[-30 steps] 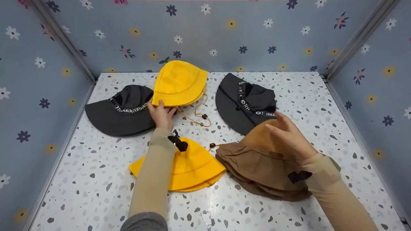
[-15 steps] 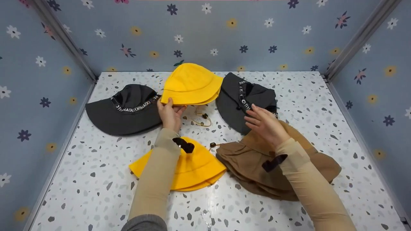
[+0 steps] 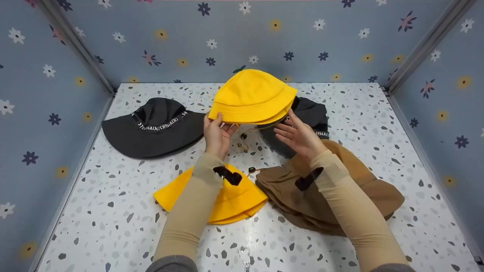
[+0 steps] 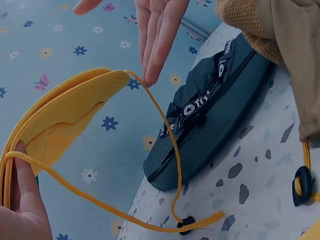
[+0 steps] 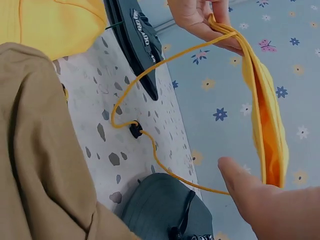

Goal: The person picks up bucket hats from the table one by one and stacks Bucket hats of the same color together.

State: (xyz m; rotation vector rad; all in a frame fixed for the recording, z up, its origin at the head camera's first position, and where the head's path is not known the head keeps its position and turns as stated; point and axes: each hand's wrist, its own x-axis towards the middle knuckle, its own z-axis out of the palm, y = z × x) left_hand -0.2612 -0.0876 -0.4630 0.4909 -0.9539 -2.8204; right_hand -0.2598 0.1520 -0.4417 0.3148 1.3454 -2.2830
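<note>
Left hand pinches the yellow hat brim, raised above the counter. Right hand, fingers spread, touches the opposite brim. Advisable: grip both sides evenly, keeping the dangling cord clear.

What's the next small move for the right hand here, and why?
Probably close the right hand on the lifted yellow hat's free brim edge. The left hand pinches only the other side, the right hand's fingers are open beside the brim, and the chin cord dangles.
</note>
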